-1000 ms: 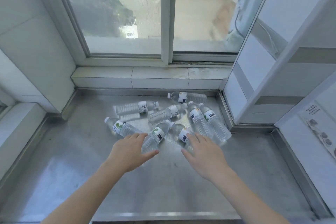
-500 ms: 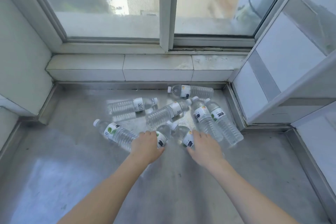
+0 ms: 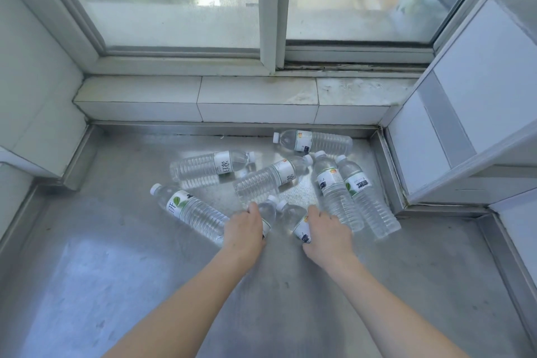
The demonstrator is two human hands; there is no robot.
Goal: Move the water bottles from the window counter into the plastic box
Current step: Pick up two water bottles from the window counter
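Note:
Several clear water bottles with white caps lie on their sides on the steel window counter (image 3: 87,270). My left hand (image 3: 245,229) is closed over one bottle (image 3: 268,212), whose cap and neck stick out past my fingers. My right hand (image 3: 328,231) is closed over a second bottle (image 3: 293,219) right beside it, its label showing at my thumb. Another bottle (image 3: 190,211) lies just left of my left hand. Two bottles (image 3: 334,189) (image 3: 364,197) lie side by side right of my right hand. Others (image 3: 209,168) (image 3: 270,179) (image 3: 313,141) lie farther back. No plastic box is in view.
A tiled ledge (image 3: 255,102) and the window (image 3: 180,0) close off the back. A white tiled wall (image 3: 35,90) stands at the left, and a white cabinet side (image 3: 465,113) at the right juts over the counter's corner.
Both hands have moved forward and come down onto the two nearest bottles, fingers closing around them. The view has tilted closer to the counter.

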